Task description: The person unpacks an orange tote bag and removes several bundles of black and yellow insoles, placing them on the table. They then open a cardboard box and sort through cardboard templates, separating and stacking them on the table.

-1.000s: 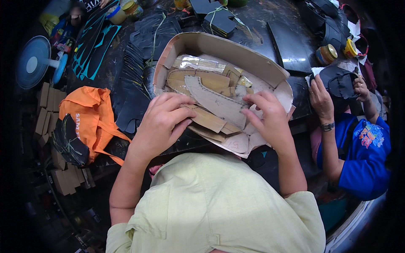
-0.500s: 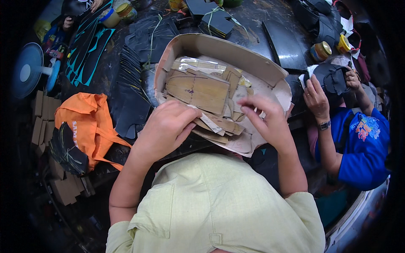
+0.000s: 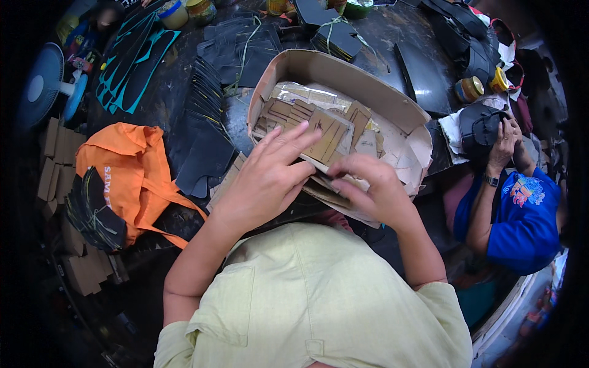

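Observation:
An open, shallow cardboard box stands before me on the dark table. Inside lie several brown cardboard pattern pieces with pen lines on them, loosely overlapping. My left hand reaches over the near left of the box, fingers stretched out and apart above the pieces. At the box's near side my right hand has its thumb and fingers curled together at the edges of the pieces; what is between them is hidden. Another cardboard piece shows outside the box, beside my left wrist.
Black cut sheets lie left of the box, and a tied black stack lies behind it. An orange bag is at left, near a fan. At right, a co-worker in blue handles a black piece; a jar stands nearby.
My left hand has moved right and its fingers have spread over the pieces. My right hand has come down nearer to it. The large rounded pattern no longer shows on top; smaller pieces do.

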{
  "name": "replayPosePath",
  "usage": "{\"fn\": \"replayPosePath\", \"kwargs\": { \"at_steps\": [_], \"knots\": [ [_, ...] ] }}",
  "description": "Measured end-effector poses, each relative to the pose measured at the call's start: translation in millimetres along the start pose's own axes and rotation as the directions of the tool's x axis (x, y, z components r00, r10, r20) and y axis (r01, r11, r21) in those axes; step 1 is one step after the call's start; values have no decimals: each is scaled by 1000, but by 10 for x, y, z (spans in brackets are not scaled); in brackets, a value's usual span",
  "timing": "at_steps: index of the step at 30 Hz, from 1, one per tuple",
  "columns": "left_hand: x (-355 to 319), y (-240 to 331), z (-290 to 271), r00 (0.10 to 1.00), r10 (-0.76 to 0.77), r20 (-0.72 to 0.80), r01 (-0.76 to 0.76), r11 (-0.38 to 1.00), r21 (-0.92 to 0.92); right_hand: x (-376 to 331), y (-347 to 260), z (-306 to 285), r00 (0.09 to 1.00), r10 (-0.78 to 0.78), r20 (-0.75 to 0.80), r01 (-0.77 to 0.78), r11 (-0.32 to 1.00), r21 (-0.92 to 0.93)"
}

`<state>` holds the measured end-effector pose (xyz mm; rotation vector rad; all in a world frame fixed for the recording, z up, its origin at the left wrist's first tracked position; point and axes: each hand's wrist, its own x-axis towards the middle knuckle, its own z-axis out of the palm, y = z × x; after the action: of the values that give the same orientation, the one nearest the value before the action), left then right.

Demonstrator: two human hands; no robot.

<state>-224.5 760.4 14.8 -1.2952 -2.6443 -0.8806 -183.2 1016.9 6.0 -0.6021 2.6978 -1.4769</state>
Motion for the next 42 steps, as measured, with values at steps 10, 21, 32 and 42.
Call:
{"fn": "replayPosePath", "kwargs": {
  "at_steps": [10,21,32,42],
  "knots": [
    [-97,-66,56,999,40,-13,-41,996,-79,154,196,-88,981,97,-169,-117,987,-109],
    [-11,20,13,996,-6,-92,8,1000,22,-3,-5,42,996,-14,94,0,989,145],
    [-137,-109,75,1000,-20,12,21,992,-125,156,167,4,964,179,-198,-204,972,-116],
    [-137,-113,67,997,-23,-74,11,988,-154,187,15,212,963,186,-196,-200,978,-51]
  ]
}}
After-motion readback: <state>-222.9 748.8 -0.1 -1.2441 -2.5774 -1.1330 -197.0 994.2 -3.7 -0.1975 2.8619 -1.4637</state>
